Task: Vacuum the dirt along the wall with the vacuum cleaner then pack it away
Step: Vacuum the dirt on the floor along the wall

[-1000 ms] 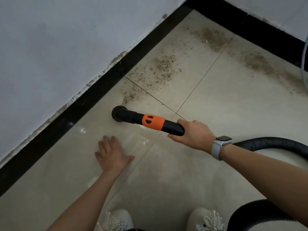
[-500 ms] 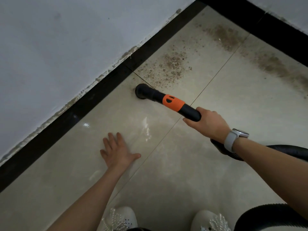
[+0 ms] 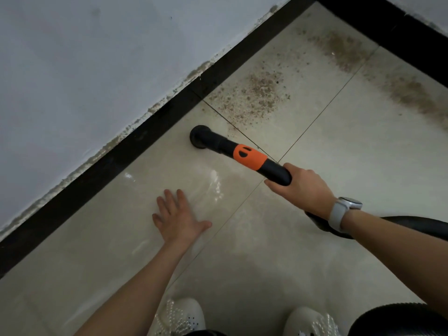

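Observation:
My right hand (image 3: pixel 303 190) grips the black vacuum wand (image 3: pixel 274 169) just behind its orange collar (image 3: pixel 249 158). The round black nozzle (image 3: pixel 199 137) presses on the beige floor tile close to the black skirting (image 3: pixel 135 151), just short of a patch of brown dirt (image 3: pixel 257 93). More dirt (image 3: pixel 339 49) lies along the far wall toward the corner. My left hand (image 3: pixel 178 218) rests flat on the tile with fingers spread, nearer me than the nozzle. The ribbed black hose (image 3: pixel 400 223) runs off right behind my wrist.
A white wall (image 3: pixel 84 69) with a crumbling lower edge runs diagonally at left. A second wall with black skirting (image 3: pixel 388 27) meets it at the top right corner. My white shoes (image 3: pixel 184 316) and another loop of hose (image 3: pixel 392 318) sit at the bottom.
The nozzle has pulled back a little from the dirt patch along the skirting after advancing toward it. My left hand stays flat on the tile.

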The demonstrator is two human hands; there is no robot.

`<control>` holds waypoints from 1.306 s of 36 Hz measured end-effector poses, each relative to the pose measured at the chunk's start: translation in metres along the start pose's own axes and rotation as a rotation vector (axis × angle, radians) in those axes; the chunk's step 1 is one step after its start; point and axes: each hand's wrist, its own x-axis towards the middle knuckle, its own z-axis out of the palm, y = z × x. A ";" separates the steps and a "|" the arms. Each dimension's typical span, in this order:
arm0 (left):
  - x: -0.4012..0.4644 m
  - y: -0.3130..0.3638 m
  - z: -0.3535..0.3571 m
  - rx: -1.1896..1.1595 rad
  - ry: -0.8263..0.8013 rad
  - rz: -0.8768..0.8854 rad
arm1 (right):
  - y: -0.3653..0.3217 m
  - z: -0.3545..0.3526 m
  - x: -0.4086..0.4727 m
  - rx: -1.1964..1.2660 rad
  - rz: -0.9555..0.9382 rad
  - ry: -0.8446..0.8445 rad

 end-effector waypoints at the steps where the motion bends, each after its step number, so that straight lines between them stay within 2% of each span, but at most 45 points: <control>1: 0.000 -0.001 0.000 -0.008 -0.003 0.002 | 0.002 -0.001 0.002 0.016 0.011 0.006; 13: 0.002 0.002 -0.001 -0.012 -0.037 -0.009 | -0.033 0.016 0.042 0.067 0.021 0.073; 23: 0.002 0.004 0.000 -0.026 -0.016 0.000 | -0.035 0.028 0.027 -0.055 -0.121 0.042; 33: 0.004 0.003 0.000 -0.029 -0.043 -0.005 | -0.030 0.002 0.049 -0.006 0.022 0.144; 39: 0.004 0.005 -0.002 -0.012 -0.061 -0.014 | -0.030 -0.004 0.050 -0.011 0.020 0.114; 47: 0.003 0.011 -0.007 0.028 -0.087 -0.040 | 0.009 -0.011 0.010 -0.026 0.069 0.070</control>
